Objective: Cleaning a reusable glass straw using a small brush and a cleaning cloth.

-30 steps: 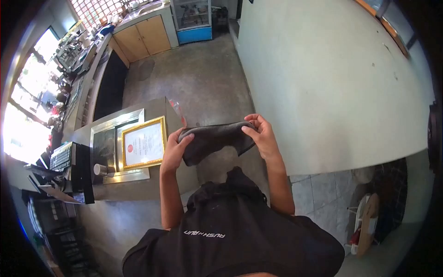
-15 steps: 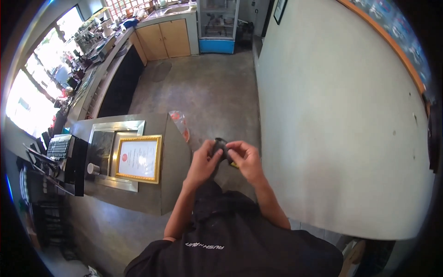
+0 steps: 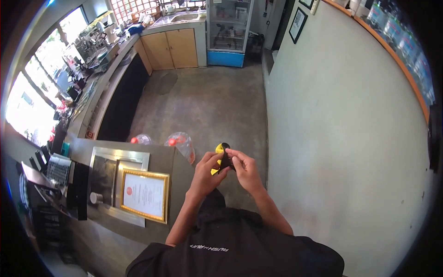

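Note:
In front of my body, my left hand (image 3: 204,175) and my right hand (image 3: 247,172) meet around a small, thin black object (image 3: 225,160). Both hands pinch it between thumb and fingers, and its exact kind is too small to make out. Bright yellow material (image 3: 219,149) shows just left of it, partly covered by my left fingers. Whether the yellow part belongs to the black object or is separate, I cannot tell.
On my left stands a grey counter (image 3: 160,159) with a gold-framed certificate (image 3: 145,194), a metal cup (image 3: 96,198) and a keyboard (image 3: 60,166). Clear plastic bottles (image 3: 181,142) with red caps sit beyond its edge. A pale wall (image 3: 332,138) rises on my right; a glass-door fridge (image 3: 227,32) stands far ahead.
My view has shifted, so the counter and room appear lower. My hands still hold the black object, now turned more upright, and more yellow shows on its left instead of below my right hand.

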Tool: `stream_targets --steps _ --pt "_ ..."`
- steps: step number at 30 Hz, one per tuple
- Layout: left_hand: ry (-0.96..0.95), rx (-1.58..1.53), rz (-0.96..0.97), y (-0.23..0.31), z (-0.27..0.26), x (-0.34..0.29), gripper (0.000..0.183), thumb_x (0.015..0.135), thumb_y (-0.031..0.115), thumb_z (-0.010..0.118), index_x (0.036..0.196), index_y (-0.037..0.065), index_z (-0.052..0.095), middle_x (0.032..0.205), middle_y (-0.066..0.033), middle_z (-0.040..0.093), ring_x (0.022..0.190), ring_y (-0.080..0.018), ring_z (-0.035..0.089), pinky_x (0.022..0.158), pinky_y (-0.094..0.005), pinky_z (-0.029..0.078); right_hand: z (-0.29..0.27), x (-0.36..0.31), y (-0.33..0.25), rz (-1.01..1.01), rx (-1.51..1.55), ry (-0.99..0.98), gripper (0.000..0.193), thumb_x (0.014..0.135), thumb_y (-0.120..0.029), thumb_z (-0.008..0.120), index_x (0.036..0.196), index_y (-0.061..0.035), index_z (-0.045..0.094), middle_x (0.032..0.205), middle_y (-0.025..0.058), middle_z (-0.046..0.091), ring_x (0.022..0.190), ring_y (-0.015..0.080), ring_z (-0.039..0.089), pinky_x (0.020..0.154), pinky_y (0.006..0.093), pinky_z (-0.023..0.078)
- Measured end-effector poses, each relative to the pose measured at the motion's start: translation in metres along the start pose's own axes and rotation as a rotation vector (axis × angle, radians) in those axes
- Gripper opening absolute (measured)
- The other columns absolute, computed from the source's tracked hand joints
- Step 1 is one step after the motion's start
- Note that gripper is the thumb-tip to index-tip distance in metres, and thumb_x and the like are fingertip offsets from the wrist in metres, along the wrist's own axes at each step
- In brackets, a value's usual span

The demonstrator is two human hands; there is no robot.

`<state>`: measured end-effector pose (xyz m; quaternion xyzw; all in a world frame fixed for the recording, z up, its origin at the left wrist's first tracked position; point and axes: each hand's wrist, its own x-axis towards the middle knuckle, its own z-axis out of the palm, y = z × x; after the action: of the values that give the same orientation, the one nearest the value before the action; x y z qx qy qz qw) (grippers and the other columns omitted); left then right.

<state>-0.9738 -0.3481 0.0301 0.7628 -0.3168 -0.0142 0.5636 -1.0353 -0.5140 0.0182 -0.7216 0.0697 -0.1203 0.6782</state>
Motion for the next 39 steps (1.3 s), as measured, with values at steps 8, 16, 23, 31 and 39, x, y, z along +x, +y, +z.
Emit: stream_targets --steps 8,16,23,31,39 --pt "0.013 0.083 0.052 -0.057 -0.046 0.096 0.055 0.077 0.003 0.086 0.129 0.003 0.066 0.115 -0.013 0.066 0.092 -0.0288 0.071 0.081 -0.0372 0.058 0.042 0.1 -0.022 0.022 0.182 -0.052 0.046 0.11 -0.008 0.054 0.154 0.0063 0.048 0.148 0.0192 0.059 0.138 0.0214 0.057 0.115 0.0324 0.046" --pt "0.023 0.144 0.112 -0.096 -0.1 0.128 0.036 0.084 -0.004 0.077 0.119 0.001 0.074 0.107 -0.0137 0.07 0.097 -0.0291 0.071 0.083 -0.0375 0.058 0.082 0.147 -0.009 0.042 0.288 -0.083 0.045 0.107 -0.002 0.057 0.152 0.0018 0.053 0.144 0.014 0.064 0.128 0.017 0.064 0.102 0.0287 0.053" --pt "0.11 0.033 -0.026 -0.089 -0.128 0.135 0.025 0.09 0.001 0.078 0.115 0.004 0.078 0.104 -0.0113 0.073 0.094 -0.025 0.071 0.082 -0.0331 0.056 0.087 0.175 0.012 0.05 0.071 -0.123 0.038 0.1 -0.002 0.07 0.137 -0.002 0.063 0.095 -0.0015 0.064 0.082 0.0042 0.063 0.072 0.0215 0.053" --pt "0.093 -0.134 0.008 -0.074 -0.158 0.15 0.027 0.09 0.0 0.078 0.116 0.006 0.08 0.102 -0.0093 0.073 0.091 -0.0187 0.069 0.08 -0.0296 0.055 0.097 0.199 0.044 0.068 0.094 -0.28 0.022 0.098 -0.008 0.075 0.118 -0.002 0.066 0.08 -0.0078 0.054 0.07 0.0004 0.048 0.061 0.0211 0.041" --pt "0.193 0.073 0.053 -0.09 -0.183 0.181 0.028 0.085 -0.002 0.08 0.112 0.006 0.08 0.1 -0.0091 0.072 0.088 -0.0207 0.07 0.077 -0.0314 0.056 0.07 0.257 0.021 -0.083 -0.349 -0.285 0.019 0.094 -0.015 0.08 0.103 -0.001 0.072 0.087 0.0018 0.065 0.073 0.0072 0.062 0.065 0.025 0.05"
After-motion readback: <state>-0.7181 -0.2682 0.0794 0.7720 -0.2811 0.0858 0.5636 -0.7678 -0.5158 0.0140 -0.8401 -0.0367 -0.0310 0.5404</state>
